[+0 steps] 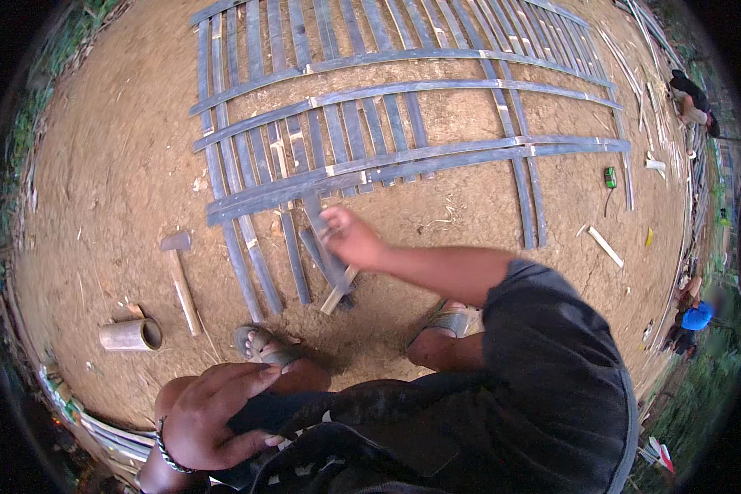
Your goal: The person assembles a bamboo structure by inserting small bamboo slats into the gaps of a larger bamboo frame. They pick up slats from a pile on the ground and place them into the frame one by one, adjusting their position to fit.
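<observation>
My right hand [351,239] reaches forward, somewhat smeared by motion, its fingers closed at the edge of a dark bamboo slat [319,226]. This slat slants over the near end of a frame of crossed bamboo slats [255,198] lying on the ground. Below the hand, a paler short bamboo piece [338,290] and a short dark strip [311,247] lie by the slat's lower end. My left hand [214,412] rests on my left knee, thumb and fingers apart, holding nothing. My sandalled feet stand just short of the frame.
A wooden-handled tool with a metal head [183,284] and a bamboo tube [132,335] lie at left. At right are a green tape measure [610,177] and a pale bamboo piece [605,247]. Two people [692,103] are at the far right edge, near scattered bamboo strips [652,107].
</observation>
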Available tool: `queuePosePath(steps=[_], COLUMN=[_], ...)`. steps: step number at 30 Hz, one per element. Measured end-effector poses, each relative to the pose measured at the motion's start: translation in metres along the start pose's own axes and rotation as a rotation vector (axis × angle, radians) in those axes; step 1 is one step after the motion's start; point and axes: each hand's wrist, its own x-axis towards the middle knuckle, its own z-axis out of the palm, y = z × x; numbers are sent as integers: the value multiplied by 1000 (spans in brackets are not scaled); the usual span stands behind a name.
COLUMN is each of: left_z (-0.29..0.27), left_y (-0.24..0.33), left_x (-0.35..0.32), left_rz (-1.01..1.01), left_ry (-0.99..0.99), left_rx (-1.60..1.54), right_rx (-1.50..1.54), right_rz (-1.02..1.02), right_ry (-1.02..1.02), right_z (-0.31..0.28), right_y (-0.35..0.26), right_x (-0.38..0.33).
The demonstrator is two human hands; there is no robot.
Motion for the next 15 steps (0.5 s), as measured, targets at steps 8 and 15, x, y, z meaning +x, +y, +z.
queuePosePath(steps=[8, 15], left_z=[3, 2], left_y=[4, 11], left_x=[5, 22], left_rz=[-92, -81], left_ry=[26, -24], left_rx=[-30, -14], right_rx=[-289, -751], right_rz=[66, -12], right_ry=[458, 546], right_z=[-216, -295], right_y=[13, 27], right_x=[21, 93])
